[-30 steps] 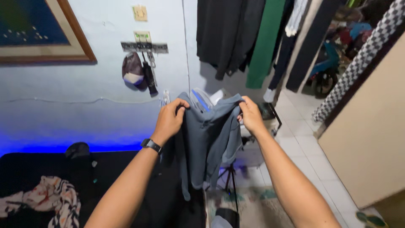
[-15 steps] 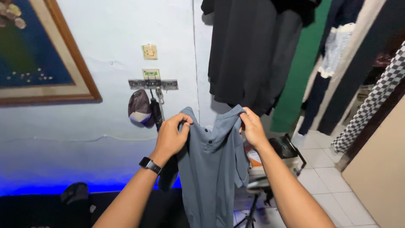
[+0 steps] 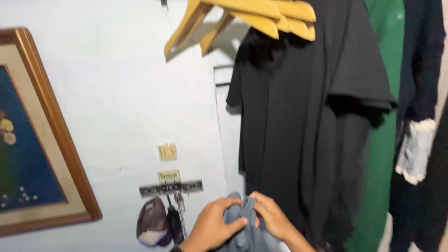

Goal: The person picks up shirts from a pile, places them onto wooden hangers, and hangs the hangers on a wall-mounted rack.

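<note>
a: what have the hands got?
b: left hand point(image 3: 212, 225) and right hand point(image 3: 274, 219) are both pinched shut on the bunched grey shirt point(image 3: 241, 223), low in view, before the hanging black shirt point(image 3: 298, 126)

a: and the step?
b: looks like readying it for hanging; a wooden hanger point(image 3: 242, 16) above needs fetching, which calls for one freed hand

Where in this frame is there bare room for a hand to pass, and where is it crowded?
Bare wall lies between the framed picture and the black shirt, below the wooden hangers and above the key rack. It is crowded right of that, with the black shirt and green garment, and low down, where the left hand and right hand hold the grey shirt.
</note>
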